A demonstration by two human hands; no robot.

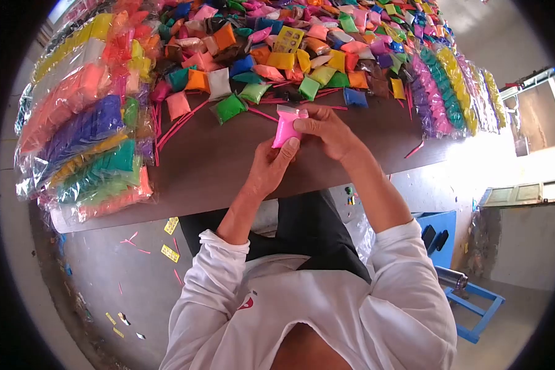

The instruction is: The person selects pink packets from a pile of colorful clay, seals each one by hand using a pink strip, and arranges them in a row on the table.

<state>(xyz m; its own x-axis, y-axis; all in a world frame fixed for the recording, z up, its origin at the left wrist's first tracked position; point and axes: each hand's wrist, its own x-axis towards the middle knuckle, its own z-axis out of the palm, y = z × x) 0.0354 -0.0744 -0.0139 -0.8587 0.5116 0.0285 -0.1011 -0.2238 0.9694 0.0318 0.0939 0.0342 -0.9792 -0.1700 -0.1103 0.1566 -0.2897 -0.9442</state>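
Seen from the head camera, a person's two bare hands hold a small, bright pink plastic pouch with a clear top edge (285,127) above a dark brown surface (222,166), just on the near side of a heap of multicoloured plastic pouches (320,75). The left hand (270,168) pinches its lower end, thumb in front; the right hand (328,132) grips the upper right side. Fingers behind the pouch are partly hidden. The heap runs out of frame at the far side. Long clear plastic packs (86,123) crowd the left end, others (444,86) stand at right, where glare washes out the surface, and thin pink sticks (180,131) lie partly buried under the heap. A yellow printed sheet (288,40) among the pouches shows dark figures too small to read; a red mark (246,303) on the white shirt (314,296) is likewise illegible.
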